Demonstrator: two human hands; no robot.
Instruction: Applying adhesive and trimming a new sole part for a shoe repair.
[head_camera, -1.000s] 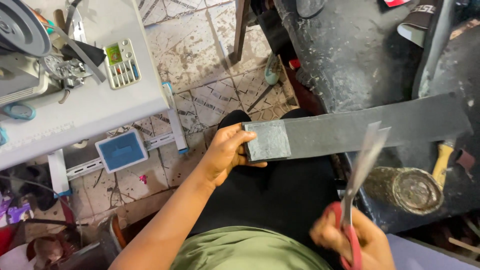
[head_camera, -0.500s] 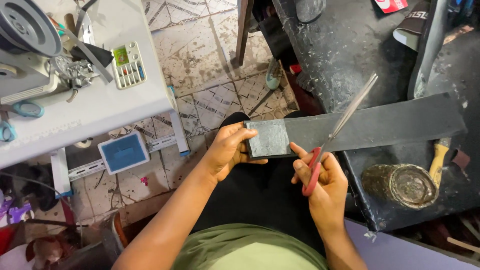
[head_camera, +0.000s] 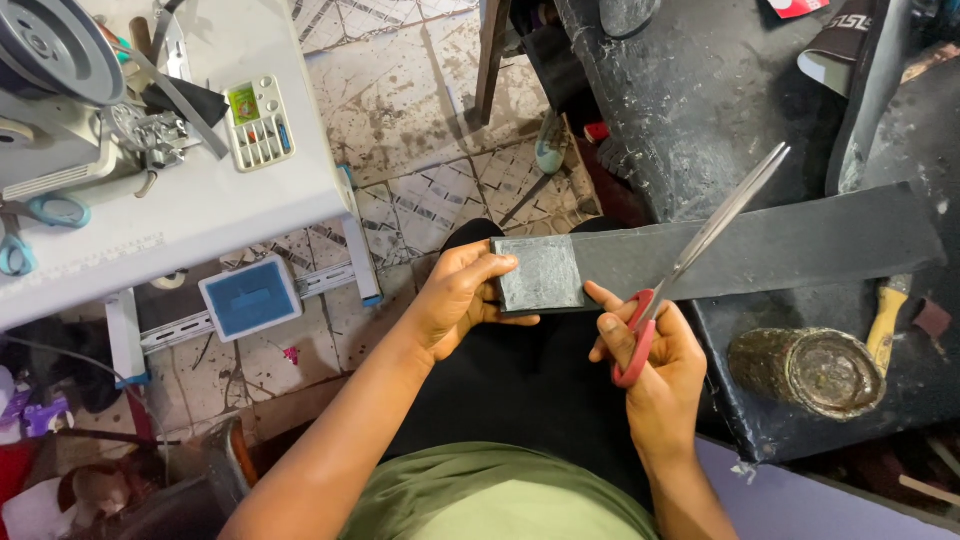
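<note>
The fingers of the left hand are closed on the near end of a long dark grey strip, thumb on top of a lighter, scuffed patch at that end and the other fingers curled underneath. The right hand grips a pair of red-handled scissors, fingers through the loops, index finger stretched toward the strip's lower edge; the blades look nearly closed and lie slantwise over the strip, tips pointing up and to the right.

The strip's long axis runs left to right, from the person's lap out over a black, scarred workbench. The scissors cross it just right of the patch, so the right hand is the one nearer the middle of the strip, while the left only steadies the end.

On the bench beside the strip stand a grimy round tin and a yellow-handled tool. To the left is a white sewing-machine table with a small parts tray, over a worn patterned tile floor
</note>
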